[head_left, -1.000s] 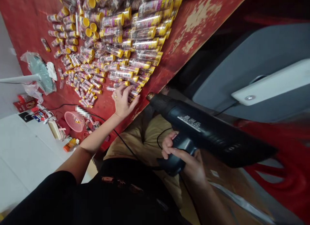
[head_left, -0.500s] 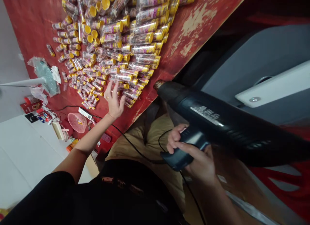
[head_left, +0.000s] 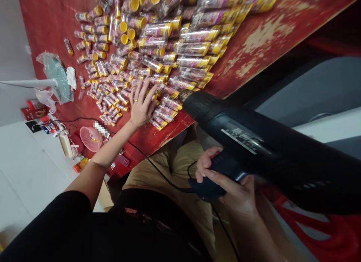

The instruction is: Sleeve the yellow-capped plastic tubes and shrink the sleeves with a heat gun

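My right hand (head_left: 231, 183) is wrapped round the handle of a dark heat gun (head_left: 237, 137). The gun's nozzle (head_left: 187, 96) points left, close to the yellow ends of the nearest tubes. With fingers spread, my left hand (head_left: 142, 107) lies over clear plastic tubes (head_left: 152, 64) with yellow caps and printed purple wrap. Whether its fingertips press on a tube cannot be made out. Many such tubes lie in rows and loose heaps across the red table (head_left: 203, 126); those under my left hand are partly hidden.
A black cord (head_left: 146, 156) runs from the gun over my lap towards a power strip. Near the far left of the table stand a pink basket (head_left: 90, 137), a plastic-wrapped stand base (head_left: 58, 81) and a crumpled white tissue (head_left: 71, 77). One tube (head_left: 68, 46) lies apart.
My left hand has moved farther over the tubes, its fingers more stretched out. The heat gun's nozzle is now nearer the tubes. The view has shifted, so the tubes appear farther right.
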`<state>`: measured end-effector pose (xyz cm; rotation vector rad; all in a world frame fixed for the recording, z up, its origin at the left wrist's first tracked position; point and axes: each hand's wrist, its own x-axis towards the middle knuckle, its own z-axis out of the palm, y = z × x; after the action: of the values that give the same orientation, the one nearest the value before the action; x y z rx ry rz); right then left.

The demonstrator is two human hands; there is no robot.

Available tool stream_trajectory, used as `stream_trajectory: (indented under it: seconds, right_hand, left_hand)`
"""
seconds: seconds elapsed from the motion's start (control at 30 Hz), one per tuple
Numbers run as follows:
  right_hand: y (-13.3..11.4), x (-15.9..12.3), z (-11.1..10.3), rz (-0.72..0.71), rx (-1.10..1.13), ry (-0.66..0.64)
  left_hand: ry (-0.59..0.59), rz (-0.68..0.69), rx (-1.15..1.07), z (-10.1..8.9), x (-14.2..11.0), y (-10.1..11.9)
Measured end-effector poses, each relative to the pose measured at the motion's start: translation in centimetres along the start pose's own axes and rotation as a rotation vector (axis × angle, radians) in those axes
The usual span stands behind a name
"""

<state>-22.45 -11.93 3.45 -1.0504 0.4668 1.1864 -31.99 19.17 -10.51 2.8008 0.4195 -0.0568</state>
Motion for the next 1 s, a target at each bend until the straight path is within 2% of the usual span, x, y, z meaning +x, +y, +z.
stream_trajectory:
  seconds: [0.13, 0.23, 0.33, 0.4, 0.5, 0.57, 0.63, 0.77, 0.83, 0.9, 1.0]
  right_hand:
    - [0.2, 0.8, 0.8, 0.053, -0.041, -0.069]
    - [0.2, 1.3, 1.8, 0.113, -0.080, -0.129]
    - [0.0, 1.7, 3.0, 0.078, -0.119, -0.106]
    - [0.0, 1.8, 3.6, 0.050, -0.135, -0.092]
    - [0.0, 1.8, 4.3, 0.094, -0.225, -0.159]
    - [0.0, 1.8, 4.8, 0.085, -0.275, -0.135]
    - [-0.3, 2.0, 5.4, 0.023, -0.254, -0.057]
    - [-1.5, 2.7, 6.4, -0.081, -0.162, 0.086]
    - [-2.1, 3.0, 6.6, -0.119, -0.160, 0.155]
    - [-2.5, 3.1, 6.6, -0.137, -0.171, 0.186]
    - [-2.3, 3.2, 6.3, -0.110, -0.185, 0.162]
  left_hand:
    - [0.041, -0.073, -0.067, -1.0, -2.1, -1.5]
    - [0.142, -0.183, -0.092, -1.5, -3.5, -1.7]
    - [0.226, -0.292, -0.114, -1.8, -4.6, -1.6]
    - [0.239, -0.341, -0.122, -2.0, -5.1, -1.7]
    - [0.242, -0.355, -0.106, -2.3, -4.8, -2.1]
    - [0.239, -0.310, -0.084, -2.3, -3.6, -2.1]
    - [0.203, -0.215, -0.048, -2.0, -1.4, -1.6]
    - [0.074, -0.026, 0.080, -0.9, 4.5, 0.7]
    - [-0.019, 0.052, 0.134, -0.6, 6.3, 1.5]
    - [-0.114, 0.107, 0.134, -0.6, 6.5, 1.1]
    - [-0.147, 0.131, 0.064, -0.7, 3.8, -1.7]
